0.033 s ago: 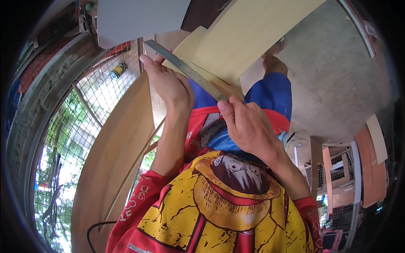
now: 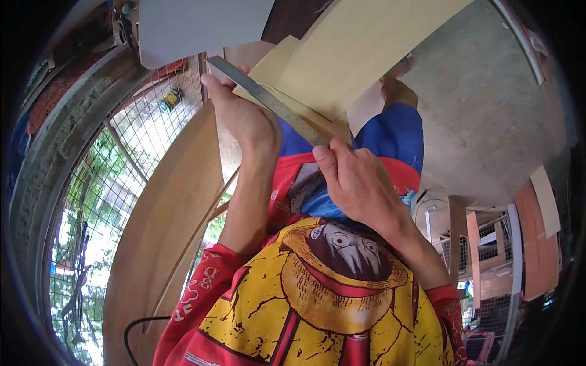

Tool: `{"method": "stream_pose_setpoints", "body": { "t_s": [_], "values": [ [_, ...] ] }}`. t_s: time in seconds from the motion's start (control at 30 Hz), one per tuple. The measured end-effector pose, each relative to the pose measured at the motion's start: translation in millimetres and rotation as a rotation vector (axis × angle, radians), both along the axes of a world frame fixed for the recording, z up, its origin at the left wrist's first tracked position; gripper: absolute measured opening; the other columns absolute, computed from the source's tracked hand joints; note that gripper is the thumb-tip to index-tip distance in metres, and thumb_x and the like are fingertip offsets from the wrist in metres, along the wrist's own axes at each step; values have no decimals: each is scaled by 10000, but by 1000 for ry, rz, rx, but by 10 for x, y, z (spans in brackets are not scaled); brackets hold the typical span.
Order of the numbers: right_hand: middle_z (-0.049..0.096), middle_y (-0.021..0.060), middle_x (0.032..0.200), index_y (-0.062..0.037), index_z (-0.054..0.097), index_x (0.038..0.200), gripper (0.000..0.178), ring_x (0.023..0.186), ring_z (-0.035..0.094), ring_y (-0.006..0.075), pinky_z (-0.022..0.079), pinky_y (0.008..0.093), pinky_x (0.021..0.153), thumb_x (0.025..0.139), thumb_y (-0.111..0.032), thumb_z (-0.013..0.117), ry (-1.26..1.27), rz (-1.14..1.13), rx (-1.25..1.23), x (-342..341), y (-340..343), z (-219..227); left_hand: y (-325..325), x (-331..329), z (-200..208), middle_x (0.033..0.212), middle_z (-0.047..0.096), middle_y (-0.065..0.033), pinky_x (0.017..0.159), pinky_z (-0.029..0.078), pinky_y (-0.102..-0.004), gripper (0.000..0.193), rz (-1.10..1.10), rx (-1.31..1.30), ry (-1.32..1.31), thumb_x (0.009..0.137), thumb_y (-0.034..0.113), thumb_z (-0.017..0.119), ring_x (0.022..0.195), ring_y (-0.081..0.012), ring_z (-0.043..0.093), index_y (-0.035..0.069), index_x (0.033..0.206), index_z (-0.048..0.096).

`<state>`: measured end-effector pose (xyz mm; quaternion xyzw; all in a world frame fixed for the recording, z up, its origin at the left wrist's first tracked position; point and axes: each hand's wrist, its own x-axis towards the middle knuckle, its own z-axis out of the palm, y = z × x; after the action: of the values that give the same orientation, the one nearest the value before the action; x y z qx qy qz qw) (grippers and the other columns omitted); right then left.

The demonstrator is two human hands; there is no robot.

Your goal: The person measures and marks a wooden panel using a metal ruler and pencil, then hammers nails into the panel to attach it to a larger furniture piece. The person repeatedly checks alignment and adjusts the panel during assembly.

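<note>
My right hand (image 2: 363, 183) is closed round the near end of a long metal ruler (image 2: 265, 97), thumb on top. The ruler slants away to the upper left along the edge of pale plywood pieces (image 2: 278, 64) above my lap. My left hand (image 2: 247, 119) is at the ruler's far part, its thumb raised apart from the metal. Its other fingers go behind the ruler and are mostly hidden, so their grip does not show. A thin pale strip (image 2: 276, 91) curves beside the ruler over the plywood.
A large pale board (image 2: 372, 49) slopes across the top. On the left stand a curved wooden panel (image 2: 165, 213) and a wire mesh (image 2: 91, 201). A grey-white panel (image 2: 201, 30) is at the upper left. Boards (image 2: 537, 238) lean at the right beyond the concrete floor (image 2: 482, 116).
Almost nothing differs. The ruler and both hands have shifted very slightly to the left.
</note>
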<state>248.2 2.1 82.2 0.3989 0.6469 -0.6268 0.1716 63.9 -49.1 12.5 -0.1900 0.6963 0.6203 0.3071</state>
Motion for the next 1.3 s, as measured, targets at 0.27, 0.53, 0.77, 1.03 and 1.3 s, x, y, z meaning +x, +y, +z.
{"method": "stream_pose_setpoints", "body": {
  "t_s": [0.27, 0.53, 0.77, 1.03, 1.3],
  "values": [
    [706, 284, 709, 44, 648, 1013, 590, 705, 734, 530, 603, 611, 632, 1209, -466, 425, -51, 102, -38, -187, -85, 89, -26, -114, 73, 1095, 688, -144, 968, 582, -407, 643, 11, -229, 4, 1208, 581, 373, 1047, -247, 695, -9, 1159, 626],
    [703, 231, 653, 30, 656, 1011, 568, 624, 743, 465, 607, 549, 555, 1201, -465, 452, -71, 164, 21, -258, -147, 116, -66, -321, 2, 1163, 728, -207, 1042, 569, -457, 595, -40, -232, 120, 1228, 500, 334, 1097, -305, 686, -34, 1238, 596],
    [704, 238, 664, 31, 657, 1010, 576, 624, 741, 467, 606, 553, 556, 1204, -467, 442, -58, 163, -2, -219, -143, 129, -120, -239, 5, 1124, 732, -188, 1008, 584, -425, 532, -3, -193, 130, 1226, 488, 390, 1104, -282, 695, -10, 1252, 577],
    [694, 240, 659, 29, 671, 992, 591, 620, 728, 482, 593, 569, 557, 1207, -470, 437, -33, 151, 26, -177, -163, 57, -276, -266, -137, 1002, 696, -130, 1006, 592, -425, 520, -30, -174, 173, 1212, 512, 450, 1115, -268, 706, 15, 1171, 595],
    [650, 287, 641, 21, 652, 911, 590, 641, 692, 523, 566, 607, 600, 1206, -451, 453, -38, 138, 10, -169, -149, -85, -267, -266, -278, 1017, 666, -108, 982, 574, -410, 502, -30, -143, 177, 1216, 487, 454, 1109, -261, 704, 15, 1122, 596]
  ]
}}
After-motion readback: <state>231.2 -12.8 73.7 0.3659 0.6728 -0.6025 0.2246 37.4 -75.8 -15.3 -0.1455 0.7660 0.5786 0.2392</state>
